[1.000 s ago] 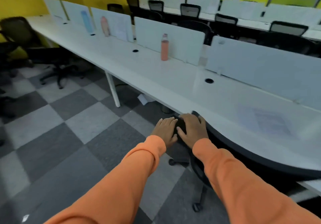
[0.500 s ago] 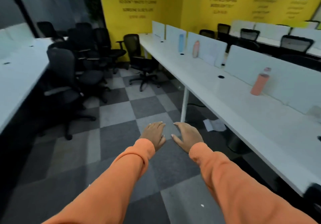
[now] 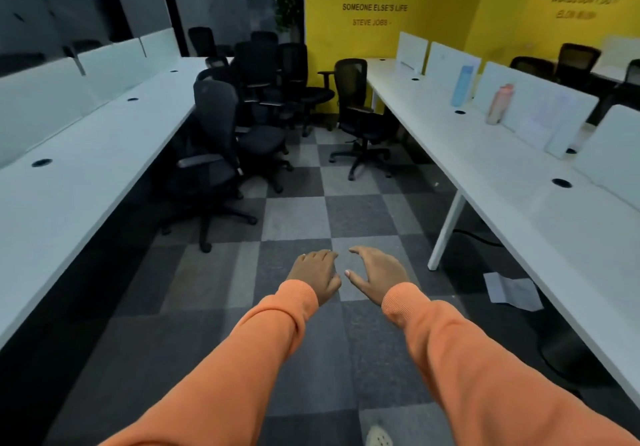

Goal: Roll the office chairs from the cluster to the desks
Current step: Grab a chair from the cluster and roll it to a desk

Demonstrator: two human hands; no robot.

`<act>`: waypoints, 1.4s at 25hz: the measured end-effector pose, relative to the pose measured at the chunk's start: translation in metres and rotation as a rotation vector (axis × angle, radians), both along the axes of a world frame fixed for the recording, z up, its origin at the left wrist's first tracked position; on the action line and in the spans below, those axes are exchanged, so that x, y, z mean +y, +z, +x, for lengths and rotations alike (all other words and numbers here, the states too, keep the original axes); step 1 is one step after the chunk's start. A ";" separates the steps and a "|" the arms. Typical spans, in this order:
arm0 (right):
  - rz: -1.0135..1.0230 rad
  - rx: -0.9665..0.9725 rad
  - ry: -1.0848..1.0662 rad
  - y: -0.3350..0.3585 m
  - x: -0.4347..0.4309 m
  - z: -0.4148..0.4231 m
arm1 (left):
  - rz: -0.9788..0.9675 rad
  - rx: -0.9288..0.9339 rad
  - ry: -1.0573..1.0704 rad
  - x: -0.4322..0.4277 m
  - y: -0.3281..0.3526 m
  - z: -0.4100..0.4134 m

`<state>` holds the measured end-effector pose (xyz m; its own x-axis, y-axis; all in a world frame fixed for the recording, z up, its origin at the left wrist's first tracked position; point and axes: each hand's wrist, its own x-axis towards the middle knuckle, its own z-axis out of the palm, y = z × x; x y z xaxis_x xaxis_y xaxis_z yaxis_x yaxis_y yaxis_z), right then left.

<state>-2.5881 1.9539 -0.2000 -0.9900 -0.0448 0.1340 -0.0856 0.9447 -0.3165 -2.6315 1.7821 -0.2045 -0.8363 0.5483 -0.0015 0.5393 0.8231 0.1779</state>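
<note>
The left hand and right hand hover side by side over the checkered carpet, fingers relaxed, holding nothing. The office chairs stand clustered well ahead, between the left desk and right desk. The nearest chair stands upright, its seat turned toward the left desk.

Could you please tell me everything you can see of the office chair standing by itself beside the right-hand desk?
The lone office chair is black, with a mesh-looking backrest, two armrests, a padded seat and a star base on casters. It stands upright on the checkered carpet, apart from the chair cluster, close beside the right desk; contact there is unclear. Nobody touches it.
</note>
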 end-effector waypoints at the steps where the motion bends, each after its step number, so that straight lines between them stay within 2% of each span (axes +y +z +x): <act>1: 0.001 -0.003 0.012 -0.001 0.005 -0.016 | -0.013 0.002 0.010 0.004 0.001 -0.014; 9: -0.003 -0.012 0.125 -0.003 0.056 -0.167 | -0.121 0.025 0.155 0.047 0.005 -0.145; 13: -0.012 -0.018 0.203 -0.003 0.071 -0.225 | -0.110 0.042 0.205 0.063 0.011 -0.187; 21: -0.001 -0.002 0.301 -0.007 0.059 -0.346 | -0.146 0.054 0.278 0.061 0.007 -0.302; 30: -0.005 -0.017 0.289 0.004 0.017 -0.550 | -0.136 0.045 0.275 0.018 0.017 -0.508; 35: 0.003 -0.011 0.293 0.007 -0.007 -0.637 | -0.136 0.052 0.285 -0.012 0.021 -0.592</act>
